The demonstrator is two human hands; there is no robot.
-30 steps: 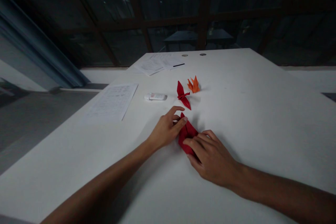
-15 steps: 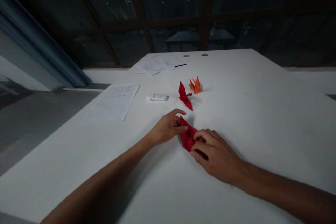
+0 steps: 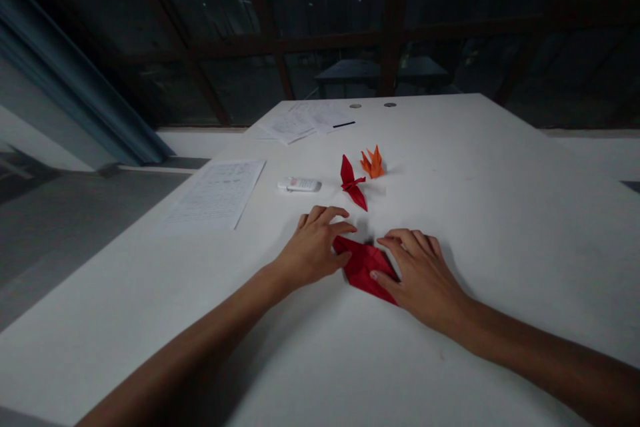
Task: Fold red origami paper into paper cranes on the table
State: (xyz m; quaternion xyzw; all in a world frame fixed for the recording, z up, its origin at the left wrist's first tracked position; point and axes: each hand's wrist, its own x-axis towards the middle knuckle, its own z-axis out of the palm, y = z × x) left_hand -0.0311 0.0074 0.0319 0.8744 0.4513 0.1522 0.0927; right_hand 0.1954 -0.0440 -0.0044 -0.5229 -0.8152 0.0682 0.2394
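Observation:
A folded piece of red paper [image 3: 367, 270] lies low over the white table between my hands. My left hand [image 3: 315, 245] grips its left corner between thumb and fingers. At its right end, my right hand [image 3: 419, 275] holds the paper, thumb on top and fingers at the far edge. Just beyond the hands rests a red paper crane [image 3: 353, 183] with spread wings. An orange paper crane [image 3: 373, 162] stands behind it, slightly to the right.
Left of the cranes lies a white packet-like object [image 3: 299, 185]. A printed sheet [image 3: 215, 195] is farther left. More papers [image 3: 290, 125], a dark pen [image 3: 344, 125] and two small round objects [image 3: 390, 105] are near the far edge of the table [image 3: 500, 213].
The red paper has turned and lies flatter and wider. My right hand has shifted slightly right and its fingers have spread; my left hand has moved a little left.

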